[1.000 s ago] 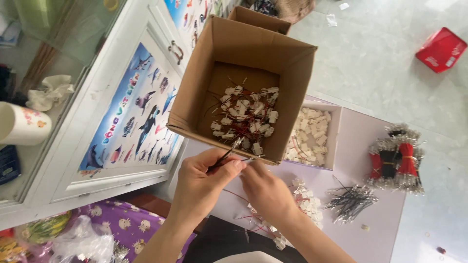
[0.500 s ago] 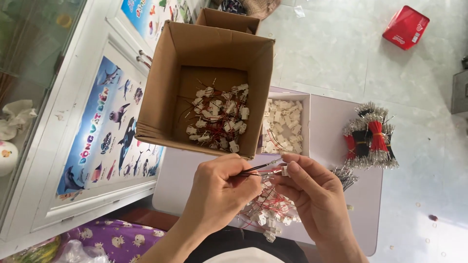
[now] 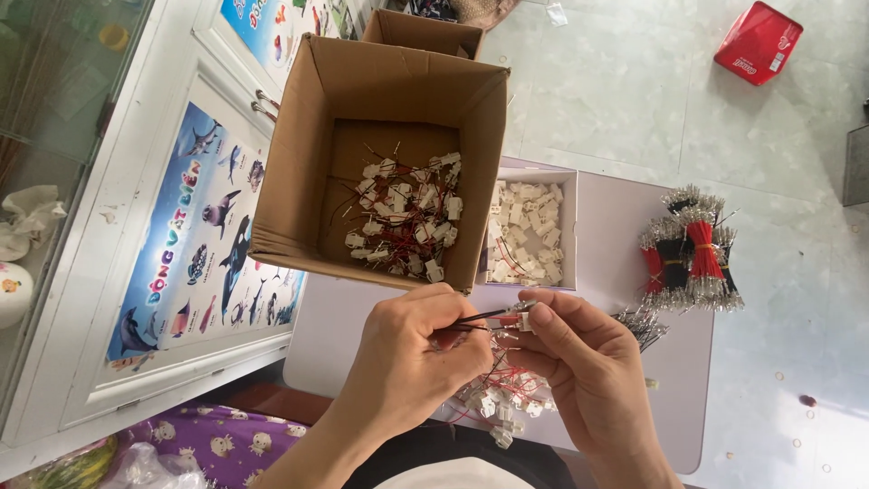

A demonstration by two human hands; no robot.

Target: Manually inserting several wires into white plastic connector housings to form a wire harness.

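Now that both hands have drawn back from the brown cardboard box (image 3: 299,163), the left hand (image 3: 412,358) pinches thin red and black wires (image 3: 480,319), and the right hand (image 3: 579,358) pinches a small white plastic connector (image 3: 523,320).

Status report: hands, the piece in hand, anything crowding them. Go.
Left hand pinching thin wires. Right hand gripping small white connector. Loose connector pile directly beneath; cardboard box just ahead.
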